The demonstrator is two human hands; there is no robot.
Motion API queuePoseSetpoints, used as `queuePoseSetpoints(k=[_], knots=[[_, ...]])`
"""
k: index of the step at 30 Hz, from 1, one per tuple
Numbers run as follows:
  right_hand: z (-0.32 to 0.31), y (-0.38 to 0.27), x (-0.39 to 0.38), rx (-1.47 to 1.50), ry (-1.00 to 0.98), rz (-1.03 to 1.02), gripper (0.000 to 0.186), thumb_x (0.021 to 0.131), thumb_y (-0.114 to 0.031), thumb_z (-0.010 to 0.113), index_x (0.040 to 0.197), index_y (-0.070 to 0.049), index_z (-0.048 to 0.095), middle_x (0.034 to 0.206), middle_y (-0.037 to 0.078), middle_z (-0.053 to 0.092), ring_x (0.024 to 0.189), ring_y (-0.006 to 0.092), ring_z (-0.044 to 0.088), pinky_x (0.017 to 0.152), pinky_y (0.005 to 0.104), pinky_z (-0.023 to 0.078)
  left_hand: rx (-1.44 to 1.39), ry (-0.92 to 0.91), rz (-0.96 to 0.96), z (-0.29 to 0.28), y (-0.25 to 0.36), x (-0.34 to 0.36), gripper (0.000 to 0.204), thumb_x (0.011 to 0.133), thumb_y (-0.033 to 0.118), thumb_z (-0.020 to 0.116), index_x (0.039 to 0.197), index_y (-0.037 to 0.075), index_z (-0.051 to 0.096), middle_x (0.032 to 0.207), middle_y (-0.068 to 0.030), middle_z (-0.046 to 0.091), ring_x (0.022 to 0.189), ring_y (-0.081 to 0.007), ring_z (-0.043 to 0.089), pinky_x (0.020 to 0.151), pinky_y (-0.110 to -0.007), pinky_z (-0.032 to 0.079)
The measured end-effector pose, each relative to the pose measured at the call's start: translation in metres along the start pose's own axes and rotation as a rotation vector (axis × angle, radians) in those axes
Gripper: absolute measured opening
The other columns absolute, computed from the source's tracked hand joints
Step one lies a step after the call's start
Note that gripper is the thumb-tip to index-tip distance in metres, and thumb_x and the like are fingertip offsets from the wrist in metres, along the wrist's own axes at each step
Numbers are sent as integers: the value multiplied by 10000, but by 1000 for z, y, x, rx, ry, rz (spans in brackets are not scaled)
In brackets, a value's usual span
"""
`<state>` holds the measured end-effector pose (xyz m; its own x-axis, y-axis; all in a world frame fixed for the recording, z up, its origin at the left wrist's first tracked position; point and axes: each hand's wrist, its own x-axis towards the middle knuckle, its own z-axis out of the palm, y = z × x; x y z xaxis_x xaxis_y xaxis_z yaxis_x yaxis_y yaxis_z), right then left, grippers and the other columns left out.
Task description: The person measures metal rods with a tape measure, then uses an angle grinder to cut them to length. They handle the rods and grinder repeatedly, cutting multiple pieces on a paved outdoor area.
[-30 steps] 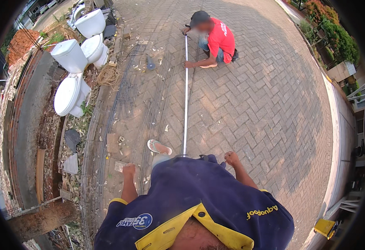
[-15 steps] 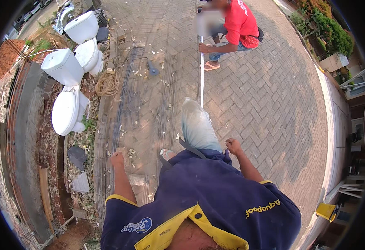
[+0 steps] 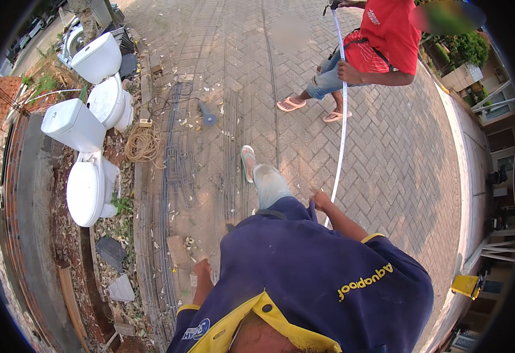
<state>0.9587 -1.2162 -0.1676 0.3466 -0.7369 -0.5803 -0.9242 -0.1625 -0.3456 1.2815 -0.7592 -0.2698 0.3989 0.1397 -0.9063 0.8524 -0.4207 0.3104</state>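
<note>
My right hand is at my right side, its fingers curled by the hem of my navy shirt. Whether anything is in them is too small to make out. A long white tape measure runs down past my right wrist, and its lower end goes out of sight behind my forearm and shirt. Low on my left hangs my left hand, over the paving, its fingers hard to read. A co-worker in a red shirt stands ahead, one hand on the tape's dark case and the other on the strip.
White toilets stand along the left side near a coil of rope. Thin steel rods lie lengthwise on the paving, by a blue-grey power tool. A yellow object sits at the right edge.
The co-worker has risen from a crouch and moved right, with the tape now lifted and slanting. My left foot has stepped forward, and my left hand has swung back.
</note>
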Motion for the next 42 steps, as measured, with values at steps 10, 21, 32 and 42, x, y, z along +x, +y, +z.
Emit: queuePoseSetpoints(k=[10,21,32,42], knots=[[-78,-92,387,28,21,147,523,899,-221,483,1394,-67,418,1211,279,573,1148,421,544,1005,476,418,1073,34,751,158,236,81,227,780,202,624,802,-21,654,660,-91,629,578,-244,606,550,-384,474],[-53,-73,835,33,178,373,566,941,-204,437,1492,-218,305,1435,239,385,1346,424,352,1062,538,354,1028,42,1141,438,565,148,252,892,107,586,1094,-42,611,1157,-172,562,925,-246,609,772,-330,508],[-13,-39,1039,19,422,418,581,954,-207,474,1499,-265,282,1438,205,352,1326,396,366,1045,555,366,988,-123,1641,649,647,294,245,905,137,625,1113,12,588,1259,-155,535,857,-209,601,736,-359,493],[-15,-47,1038,-70,383,458,548,951,-180,510,1473,-227,348,1418,158,370,1290,358,408,997,508,415,963,-89,1472,629,654,337,377,908,275,652,1141,-18,604,1269,-165,526,925,-244,630,750,-344,527]])
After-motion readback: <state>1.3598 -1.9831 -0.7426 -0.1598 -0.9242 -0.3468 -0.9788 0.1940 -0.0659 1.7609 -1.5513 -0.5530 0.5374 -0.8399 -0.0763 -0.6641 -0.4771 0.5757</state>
